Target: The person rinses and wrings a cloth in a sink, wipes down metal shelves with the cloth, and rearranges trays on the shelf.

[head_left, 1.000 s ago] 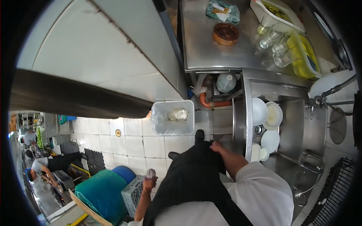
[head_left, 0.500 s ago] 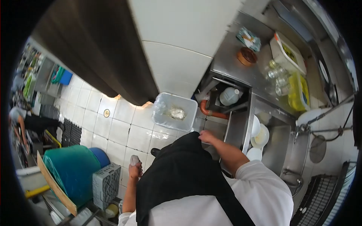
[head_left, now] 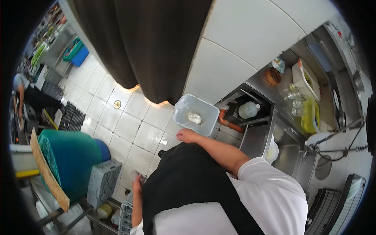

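My left hand (head_left: 137,182) hangs low beside my black apron (head_left: 184,176). Its fingers are closed around a small crumpled greyish-white piece (head_left: 134,174), perhaps cloth or plastic; the kind cannot be made out. In front of the apron, my right hand (head_left: 186,135) has its fingers curled in and nothing shows in it. Just beyond that hand, apart from it, a translucent plastic tub (head_left: 211,113) with a clear liner stands on the floor. A crumpled whitish bundle (head_left: 194,118) lies inside the tub.
On the right are a steel sink (head_left: 288,156) with plates and a counter with glass jars (head_left: 296,102). A jug (head_left: 249,110) sits below. At left are a teal-lined bin (head_left: 68,160) and a grey crate (head_left: 103,183). A dark curtain (head_left: 156,47) hangs ahead; another person (head_left: 33,96) bends far left.
My right hand has swung leftward across the apron, closer to the tub. My left hand has lowered slightly, still around the crumpled piece. The camera view has turned.
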Tool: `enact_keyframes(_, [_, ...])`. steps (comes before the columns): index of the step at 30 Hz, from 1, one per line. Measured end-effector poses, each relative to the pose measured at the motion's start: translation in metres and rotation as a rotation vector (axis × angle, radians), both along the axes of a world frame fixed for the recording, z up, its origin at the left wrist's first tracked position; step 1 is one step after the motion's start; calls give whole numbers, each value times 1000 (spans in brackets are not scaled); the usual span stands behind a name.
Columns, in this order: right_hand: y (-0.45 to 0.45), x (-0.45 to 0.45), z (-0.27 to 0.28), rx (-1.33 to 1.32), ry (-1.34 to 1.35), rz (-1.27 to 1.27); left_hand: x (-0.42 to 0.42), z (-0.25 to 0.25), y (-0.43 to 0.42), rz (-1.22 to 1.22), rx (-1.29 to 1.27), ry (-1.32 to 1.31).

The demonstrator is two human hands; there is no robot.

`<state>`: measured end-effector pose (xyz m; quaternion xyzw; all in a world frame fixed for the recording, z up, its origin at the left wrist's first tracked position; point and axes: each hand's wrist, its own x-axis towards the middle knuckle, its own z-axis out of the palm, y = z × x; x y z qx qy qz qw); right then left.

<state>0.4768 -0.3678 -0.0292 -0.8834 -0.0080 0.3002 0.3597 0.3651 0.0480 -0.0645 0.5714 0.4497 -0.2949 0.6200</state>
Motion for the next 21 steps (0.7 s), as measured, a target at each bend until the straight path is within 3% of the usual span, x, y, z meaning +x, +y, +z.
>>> enact_keyframes(2, [-21,-12,-17,-62,-30,64,-16,-69,41,-97,-3,-45])
enact_keyframes(3, [-35,-21,-20,-184,-31,181,-29,-130,73,-157,-39,-117])
enact_keyframes(4, [-50,-29,-24,-306,-28,295,-27,-154,82,-207,-120,-205])
enact_keyframes(5, [-69,-38,-30,-380,-36,354,-26,-155,86,-271,-41,-159])
enact_keyframes(8, [-128,-76,-75,-540,-47,411,13,-82,40,-398,37,-106])
enact_keyframes(10, [-171,-98,-144,-500,120,134,37,-47,6,-486,48,-113])
enact_keyframes(13, [-198,-105,-93,-468,251,-17,52,-8,-28,-602,80,-107])
enact_keyframes(16, [-231,-119,-134,-485,54,-292,59,24,-52,-682,131,-66])
enact_keyframes(19, [-267,-106,-154,-36,218,-954,64,58,-70,-728,196,15])
enact_keyframes(21, [-292,-106,-237,346,25,-1242,64,80,-81,-736,242,76])
